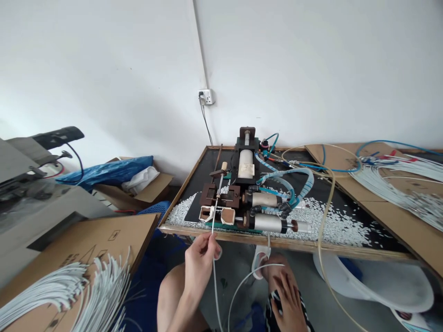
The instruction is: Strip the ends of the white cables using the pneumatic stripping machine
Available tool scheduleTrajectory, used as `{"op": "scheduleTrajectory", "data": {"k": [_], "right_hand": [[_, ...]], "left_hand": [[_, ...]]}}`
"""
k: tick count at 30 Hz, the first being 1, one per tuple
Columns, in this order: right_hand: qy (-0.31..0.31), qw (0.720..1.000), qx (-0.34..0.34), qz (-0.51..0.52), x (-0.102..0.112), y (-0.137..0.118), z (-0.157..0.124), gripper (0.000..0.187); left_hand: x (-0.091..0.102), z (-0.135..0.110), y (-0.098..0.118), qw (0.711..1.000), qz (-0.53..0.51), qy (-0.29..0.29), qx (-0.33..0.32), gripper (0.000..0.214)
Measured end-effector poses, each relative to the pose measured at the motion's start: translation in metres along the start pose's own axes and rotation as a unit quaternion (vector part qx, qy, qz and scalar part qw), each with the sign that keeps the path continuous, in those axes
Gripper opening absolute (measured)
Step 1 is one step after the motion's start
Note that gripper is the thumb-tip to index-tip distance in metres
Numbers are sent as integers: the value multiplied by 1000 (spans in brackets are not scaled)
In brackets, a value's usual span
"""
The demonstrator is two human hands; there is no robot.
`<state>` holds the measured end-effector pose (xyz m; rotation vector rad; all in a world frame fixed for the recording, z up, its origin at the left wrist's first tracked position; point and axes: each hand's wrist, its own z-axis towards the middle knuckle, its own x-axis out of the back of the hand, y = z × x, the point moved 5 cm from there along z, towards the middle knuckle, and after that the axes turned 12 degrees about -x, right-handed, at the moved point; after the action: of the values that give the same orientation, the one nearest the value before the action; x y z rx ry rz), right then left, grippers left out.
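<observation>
My left hand point(201, 258) pinches a thin white cable point(215, 281) at the front edge of the bench. Beyond the fingers the cable runs into the jaws of a pneumatic wire-stripping machine point(221, 196); below them it hangs down in front of the seat. Its other stretch curves up beside my right leg. My right hand point(289, 304) lies on my right thigh with its fingers spread, holding nothing. Just past my left fingertips are two tape-wrapped clamp blocks point(227, 216). Silver cylinders point(268, 222) extend to the right of the jaws.
Small white offcuts point(339, 226) litter the black bench top. Bundles of white cables lie on cardboard at left point(104, 290) and right point(380, 184). A pale hose point(325, 216) droops over the bench edge. Beneath stands a white tub point(391, 281). A grey machine point(41, 198) is at left.
</observation>
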<state>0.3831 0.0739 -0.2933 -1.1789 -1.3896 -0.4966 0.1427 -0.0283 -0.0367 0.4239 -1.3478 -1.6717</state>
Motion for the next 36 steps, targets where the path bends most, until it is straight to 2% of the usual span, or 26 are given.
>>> {"op": "scheduleTrajectory", "data": {"k": [4,9,10,12,14,16,18,21,23,25,27,28,29,30,31,32,34,36], "right_hand": [[-5,999,-4,-51,5,-11,-4,55],[11,998,5,-63,1,-8,-2,54],[36,997,17,-64,-1,-7,-2,53],[123,989,55,-60,1,-7,-4,52],[225,968,99,-47,8,-9,-9,49],[282,951,126,-25,17,-11,-15,46],[278,952,125,-6,23,-11,-17,43],[229,969,94,0,25,-8,-14,40],[196,978,66,6,23,-5,-12,40],[172,984,39,14,22,-2,-11,41],[152,988,19,23,22,-2,-9,41],[144,989,11,28,22,-2,-8,42],[138,990,4,32,23,-2,-7,43],[132,991,-1,36,23,-2,-7,43],[127,991,-6,39,23,-2,-6,43],[122,992,-9,42,23,-1,-6,43],[115,992,-10,46,23,0,-5,44],[109,993,-10,50,23,2,-6,44]], "left_hand": [[0,1,-1,1000,-1,-1,9,31],[2,0,-2,1000,4,-4,14,32],[2,-1,-2,1000,6,-5,13,32],[2,0,-2,1000,9,-6,10,32],[2,4,-1,1000,12,-11,1,31],[4,10,2,999,27,-38,-20,30],[6,16,6,994,46,-86,-41,30],[11,16,11,982,96,-148,-62,25],[17,6,18,973,163,-135,-94,20],[20,-12,30,957,218,-92,-171,12],[7,-35,38,933,207,-99,-275,7],[-7,-47,37,921,184,-141,-313,8],[-26,-57,30,911,164,-209,-317,11],[-48,-65,17,899,156,-286,-292,15],[-72,-72,-3,883,168,-371,-233,19],[-93,-77,-28,862,201,-443,-141,23],[-124,-80,-68,848,228,-474,-66,31],[-142,-82,-107,837,243,-491,11,35]]}}
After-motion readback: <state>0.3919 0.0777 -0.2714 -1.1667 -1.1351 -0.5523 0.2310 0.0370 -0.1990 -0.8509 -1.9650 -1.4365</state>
